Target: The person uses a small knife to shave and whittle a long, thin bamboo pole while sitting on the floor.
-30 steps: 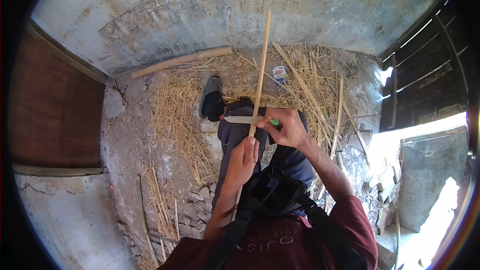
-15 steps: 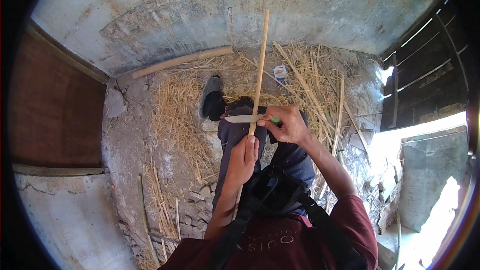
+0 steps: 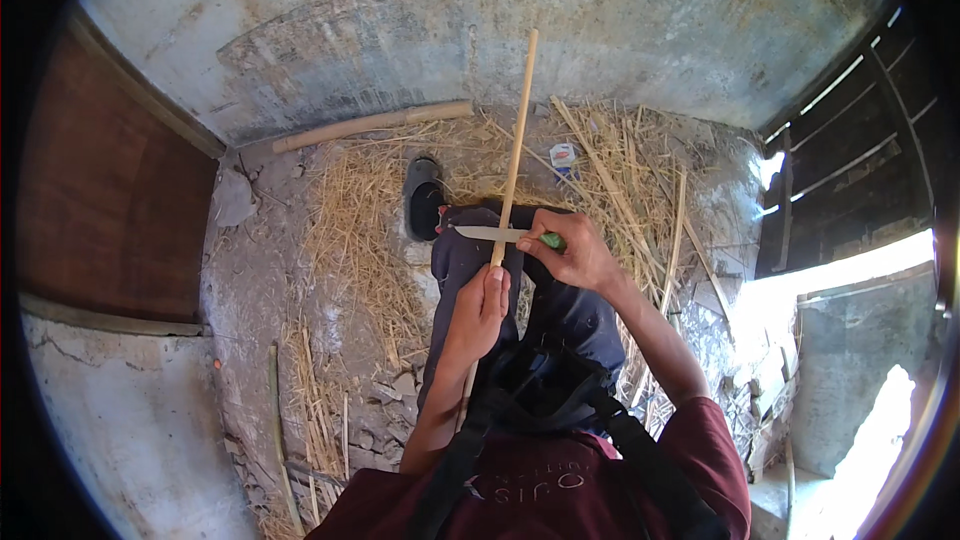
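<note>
- Stained wall (image 3: 480,60) ahead, straw (image 3: 350,200) strewn over the floor (image 3: 260,270).
- From the head view: left hand (image 3: 482,305) grips the pale stick (image 3: 517,140) over the legs (image 3: 462,268); right hand (image 3: 572,252) clasps a knife (image 3: 482,233) laid across it, just beyond the left fingers.
- Best, I'd judge, to keep the knife shallow and those fingers clear.
- Stick's near end vanishes by the black strap (image 3: 450,470); whether the edge bites, I can't tell.

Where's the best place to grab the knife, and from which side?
Probably by its green handle, coming from the right, where the right hand grips it. The bare blade lies across the stick with its tip pointing left, so that end is best left alone.
</note>
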Motion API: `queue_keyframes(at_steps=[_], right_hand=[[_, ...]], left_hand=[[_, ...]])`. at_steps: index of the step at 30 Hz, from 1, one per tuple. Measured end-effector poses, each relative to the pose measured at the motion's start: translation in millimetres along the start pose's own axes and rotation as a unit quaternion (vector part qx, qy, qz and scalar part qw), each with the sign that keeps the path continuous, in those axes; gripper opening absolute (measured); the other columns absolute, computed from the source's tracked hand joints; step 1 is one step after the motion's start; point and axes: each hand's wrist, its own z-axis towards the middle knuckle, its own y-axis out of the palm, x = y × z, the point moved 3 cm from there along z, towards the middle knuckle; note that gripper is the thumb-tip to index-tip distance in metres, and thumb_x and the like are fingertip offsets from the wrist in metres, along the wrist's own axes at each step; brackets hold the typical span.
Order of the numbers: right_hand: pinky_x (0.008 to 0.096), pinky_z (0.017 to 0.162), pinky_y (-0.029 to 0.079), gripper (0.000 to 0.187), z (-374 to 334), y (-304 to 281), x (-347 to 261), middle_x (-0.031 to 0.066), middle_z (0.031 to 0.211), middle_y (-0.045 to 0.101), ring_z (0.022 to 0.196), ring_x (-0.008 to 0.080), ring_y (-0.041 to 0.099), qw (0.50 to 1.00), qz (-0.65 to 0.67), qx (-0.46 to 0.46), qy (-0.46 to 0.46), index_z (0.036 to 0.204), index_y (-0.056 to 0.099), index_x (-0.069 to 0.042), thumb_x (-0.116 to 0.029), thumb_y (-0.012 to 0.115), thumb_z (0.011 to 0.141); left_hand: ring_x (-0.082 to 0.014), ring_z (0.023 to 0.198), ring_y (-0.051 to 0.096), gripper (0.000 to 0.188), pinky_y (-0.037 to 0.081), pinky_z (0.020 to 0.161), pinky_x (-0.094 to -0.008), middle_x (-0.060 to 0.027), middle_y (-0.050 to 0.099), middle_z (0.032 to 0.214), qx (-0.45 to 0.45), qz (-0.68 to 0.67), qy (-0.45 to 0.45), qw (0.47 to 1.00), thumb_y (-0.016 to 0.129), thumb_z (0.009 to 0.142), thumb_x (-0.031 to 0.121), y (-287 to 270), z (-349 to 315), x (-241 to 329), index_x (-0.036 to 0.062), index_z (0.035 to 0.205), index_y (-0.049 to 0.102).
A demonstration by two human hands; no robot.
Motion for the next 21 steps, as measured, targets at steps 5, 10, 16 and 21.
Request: queue_keyframes(at_steps=[5, 10, 16, 21], right_hand=[[0.0444, 0.063, 0.052, 0.017, 13, -2, -16, 0.0129, 0.078, 0.072, 0.072, 0.0353, 0.071, 0.998, -0.044, -0.018, -0.046, 0.088, 0.069, -0.005, -0.016, 0.082, 0.092], [0.0459, 0.064, 0.054, 0.015, 19, -2, -24, 0.0102, 0.083, 0.074, 0.074, 0.0354, 0.073, 0.995, -0.07, -0.049, -0.045, 0.091, 0.068, -0.009, -0.018, 0.08, 0.092], [0.0431, 0.059, 0.051, 0.017, 25, 1, -31, 0.0115, 0.08, 0.072, 0.068, 0.0349, 0.07, 0.992, -0.095, -0.045, -0.067, 0.087, 0.069, -0.005, -0.013, 0.084, 0.089], [0.0417, 0.058, 0.052, 0.017, 30, 0, -30, 0.0112, 0.081, 0.073, 0.067, 0.0339, 0.071, 0.99, -0.105, -0.045, -0.081, 0.087, 0.069, -0.005, -0.012, 0.085, 0.088]], left_hand=[[-0.0072, 0.058, 0.044, 0.04, 0.038, 0.055, -0.0274, 0.0019, 0.045, 0.066, 0.001, -0.025, 0.004, 1.0, 0.04, 0.12, 0.033, -7, -3, -2, 0.0058, 0.094, 0.054], [-0.0072, 0.058, 0.045, 0.04, 0.038, 0.054, -0.0276, 0.0017, 0.045, 0.066, 0.003, -0.031, 0.011, 0.999, 0.04, 0.119, 0.033, -12, -3, -7, 0.0054, 0.095, 0.055], [-0.0075, 0.058, 0.046, 0.039, 0.038, 0.055, -0.0279, 0.0012, 0.046, 0.066, 0.006, -0.05, 0.014, 0.999, 0.041, 0.119, 0.032, -13, -1, -9, 0.0048, 0.095, 0.055], [-0.0082, 0.059, 0.047, 0.038, 0.039, 0.055, -0.0288, 0.0005, 0.048, 0.067, 0.012, -0.033, 0.027, 0.999, 0.042, 0.119, 0.031, -15, 2, -7, 0.0042, 0.095, 0.056]])
